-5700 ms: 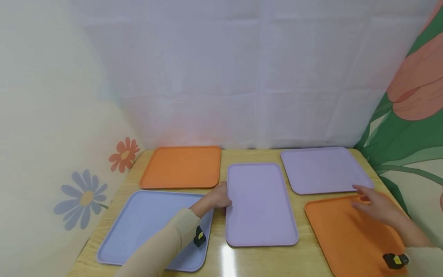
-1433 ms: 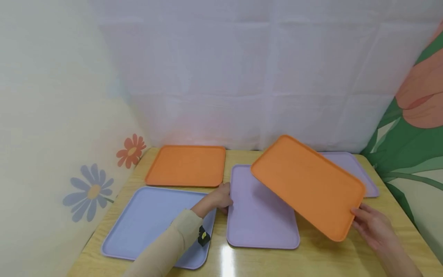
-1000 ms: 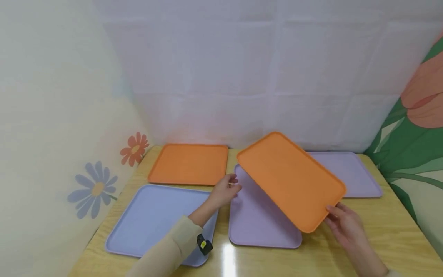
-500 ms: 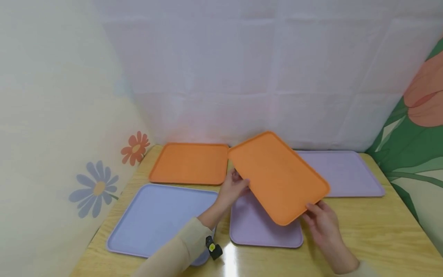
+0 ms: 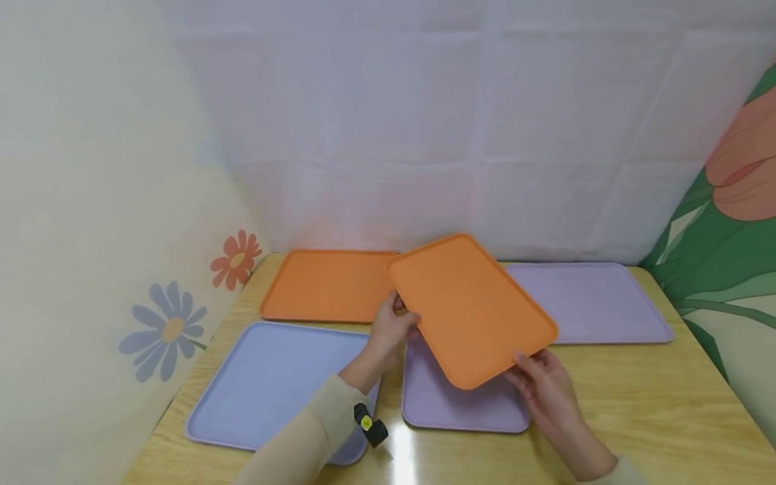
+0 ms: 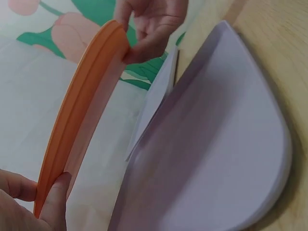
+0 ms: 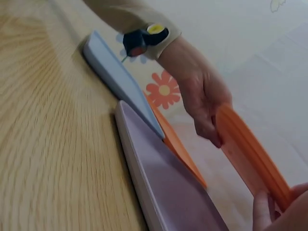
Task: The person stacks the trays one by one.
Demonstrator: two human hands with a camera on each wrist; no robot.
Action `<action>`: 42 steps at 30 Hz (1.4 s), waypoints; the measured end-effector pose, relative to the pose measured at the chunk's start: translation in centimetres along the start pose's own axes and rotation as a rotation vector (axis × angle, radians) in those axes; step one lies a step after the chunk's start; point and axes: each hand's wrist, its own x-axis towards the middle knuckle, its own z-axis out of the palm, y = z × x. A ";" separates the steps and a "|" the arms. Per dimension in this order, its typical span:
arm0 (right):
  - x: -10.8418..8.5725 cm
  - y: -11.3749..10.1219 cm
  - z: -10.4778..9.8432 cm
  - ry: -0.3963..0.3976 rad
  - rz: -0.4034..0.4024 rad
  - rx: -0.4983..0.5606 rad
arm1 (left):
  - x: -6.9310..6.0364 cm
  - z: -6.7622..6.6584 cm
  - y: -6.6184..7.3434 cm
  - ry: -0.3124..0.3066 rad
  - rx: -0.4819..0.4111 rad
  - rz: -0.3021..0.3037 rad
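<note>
An orange tray (image 5: 473, 310) is held tilted in the air above the middle purple tray (image 5: 463, 407). My left hand (image 5: 388, 328) pinches its left edge, thumb on one face and fingers on the other. At its near right corner my right hand (image 5: 545, 387) grips the rim. The left wrist view shows the raised orange tray (image 6: 84, 106) edge-on, with both hands on it and a gap between it and the purple tray (image 6: 211, 130). From the right wrist, the left hand (image 7: 207, 103) also shows pinching that tray (image 7: 252, 154).
A second orange tray (image 5: 327, 286) lies at the back left, partly covered by the raised one. A blue tray (image 5: 281, 387) is in front of it, under the left forearm. Another purple tray (image 5: 597, 303) lies at the back right of the wooden table (image 5: 642, 404). A white cloth (image 5: 376, 121) hangs behind.
The right hand lifted the orange tray from the front right and carried it left over the middle purple tray. My left hand left that purple tray's edge and took hold of the orange one.
</note>
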 end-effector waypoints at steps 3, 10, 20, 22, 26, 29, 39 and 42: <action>0.4 -0.6 -0.9 -0.036 0.009 -0.016 | 0.0 -0.6 0.5 -0.001 0.003 -0.004; 1.6 -3.5 -3.5 -0.103 0.063 -0.124 | -0.1 -2.0 1.2 -0.049 0.044 -0.025; 4.1 -6.4 -4.5 -0.432 0.103 -0.471 | -0.4 -3.6 2.4 -0.204 0.145 -0.031; 4.6 -6.6 -4.2 -0.454 0.101 -0.495 | -0.6 -3.8 2.7 -0.242 0.176 -0.042; 5.3 -6.4 -3.7 -0.452 0.083 -0.548 | -0.9 -3.8 2.9 -0.324 0.206 -0.061; 5.6 -6.1 -3.5 -0.427 0.079 -0.582 | -0.8 -3.9 2.8 -0.345 0.212 -0.083; 6.5 -5.0 -3.1 -0.383 0.098 -0.624 | -0.1 -4.2 2.0 -0.354 0.271 -0.116; 6.7 -4.7 -3.1 -0.373 0.105 -0.625 | 0.1 -4.2 1.8 -0.356 0.299 -0.126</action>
